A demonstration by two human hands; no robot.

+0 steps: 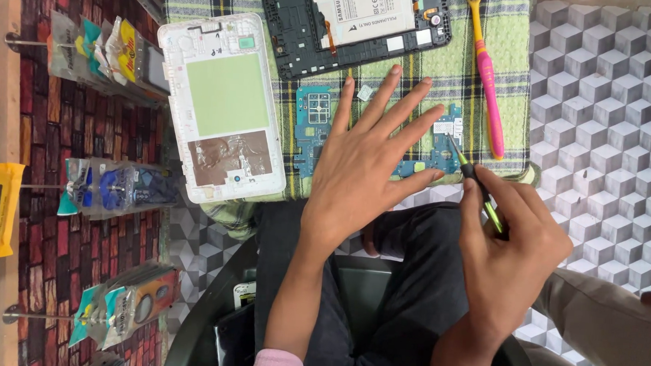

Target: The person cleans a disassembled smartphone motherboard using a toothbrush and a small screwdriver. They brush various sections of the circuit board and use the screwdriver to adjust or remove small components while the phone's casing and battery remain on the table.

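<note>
The left hand [360, 166] lies flat with fingers spread, pressing down on a blue-green circuit board [315, 127] in the middle of the frame. The right hand [504, 248], lower right, has its grip closed narrowly around a thin screwdriver with a black and yellow-green handle [481, 190]; the metal tip touches the board's right end, just beside a small metal slot.

Judging from how things lie, the disassembly is well along. The white plastic tablet back cover with a pale green patch [224, 107] lies face up at centre left. The black tablet frame holding a white battery [356, 21] sits at the upper middle, and the board is already out of it. Work on the bare board itself seems to be what is left.

All of this rests on a green plaid cloth [511, 37] spread over the desk. A pink and yellow toothbrush [488, 76] lies near the cloth's right edge, close to the screwdriver. To the right, the grey cube-patterned surface [604, 108] gives open room. At left, hanging packets on pegs [110, 186] crowd the brick-patterned wall.
</note>
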